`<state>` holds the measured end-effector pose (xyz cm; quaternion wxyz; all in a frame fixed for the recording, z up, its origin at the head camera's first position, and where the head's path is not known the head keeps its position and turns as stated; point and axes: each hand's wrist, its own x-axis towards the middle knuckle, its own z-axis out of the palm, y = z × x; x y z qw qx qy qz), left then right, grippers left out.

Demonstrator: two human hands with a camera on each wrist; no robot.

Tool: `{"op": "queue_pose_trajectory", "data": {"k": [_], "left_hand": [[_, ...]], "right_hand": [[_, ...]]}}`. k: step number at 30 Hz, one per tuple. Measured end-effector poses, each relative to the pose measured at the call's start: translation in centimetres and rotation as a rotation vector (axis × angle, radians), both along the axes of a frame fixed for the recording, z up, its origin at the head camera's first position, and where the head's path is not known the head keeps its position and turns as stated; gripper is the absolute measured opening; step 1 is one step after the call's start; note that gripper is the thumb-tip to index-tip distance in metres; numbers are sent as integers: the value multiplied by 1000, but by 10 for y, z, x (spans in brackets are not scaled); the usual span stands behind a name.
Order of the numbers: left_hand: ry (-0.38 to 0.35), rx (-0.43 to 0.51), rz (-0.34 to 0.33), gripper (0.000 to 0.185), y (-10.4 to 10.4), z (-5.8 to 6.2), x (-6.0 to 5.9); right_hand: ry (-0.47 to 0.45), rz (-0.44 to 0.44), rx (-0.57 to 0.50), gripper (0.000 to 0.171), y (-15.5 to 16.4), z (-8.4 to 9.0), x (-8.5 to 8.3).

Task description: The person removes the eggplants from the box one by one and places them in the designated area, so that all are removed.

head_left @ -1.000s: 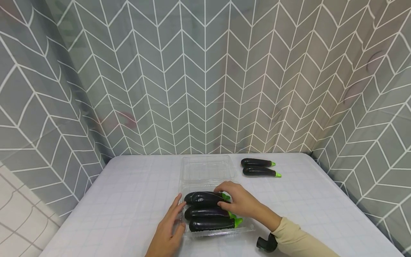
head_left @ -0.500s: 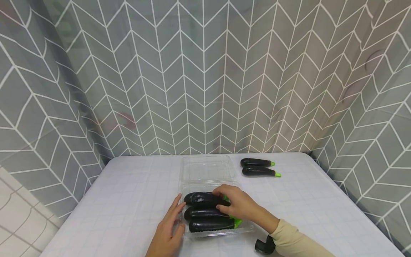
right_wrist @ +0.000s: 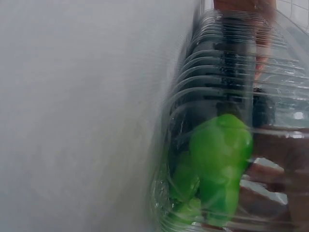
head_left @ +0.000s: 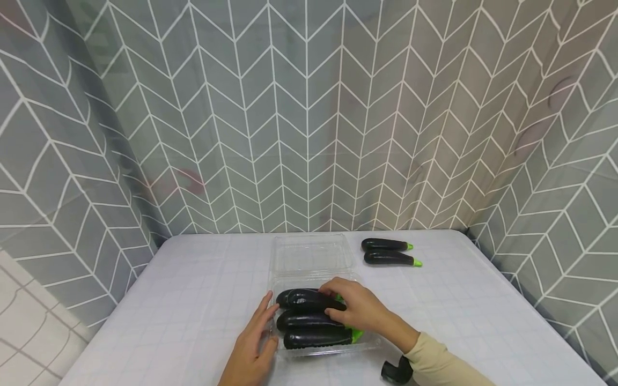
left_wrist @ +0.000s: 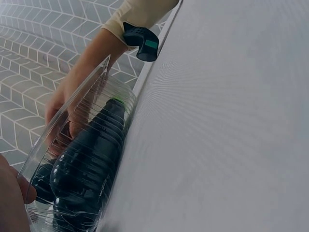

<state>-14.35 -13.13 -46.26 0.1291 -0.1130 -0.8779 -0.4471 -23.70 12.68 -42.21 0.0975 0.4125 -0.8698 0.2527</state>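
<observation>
A clear plastic clamshell container [head_left: 333, 351] stands on the table, with several dark glossy eggplants inside, green stems to the right. My right hand [head_left: 358, 305] reaches over the right side and grips the top eggplant [head_left: 309, 299] near its stem end. Below it lie a middle eggplant [head_left: 306, 320] and a front eggplant [head_left: 316, 338]. My left hand [head_left: 251, 343] rests against the container's left side, fingers extended. In the left wrist view, a left fingertip [left_wrist: 29, 191] touches the rim. The right wrist view shows green stems [right_wrist: 222, 154] behind the ribbed clear wall.
The container's lid [head_left: 311, 254] lies open towards the back. Two more eggplants [head_left: 386, 244] lie side by side at the back right of the white-covered table [head_left: 193, 300]. Grey chevron curtains [head_left: 309, 118] surround the table. A black device [head_left: 398, 370] sits at my right wrist.
My right hand has shifted slightly left along the top eggplant, then stayed nearly still. The left hand and the eggplants look almost unmoved.
</observation>
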Motion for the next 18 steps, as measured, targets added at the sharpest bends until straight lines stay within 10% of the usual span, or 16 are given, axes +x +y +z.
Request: {"op": "queue_pose_trajectory", "data": {"k": [18], "left_hand": [[54,13,-11,60,0,-2,0]], "right_hand": [[-9,16,-26,34,0,0,-1]]}}
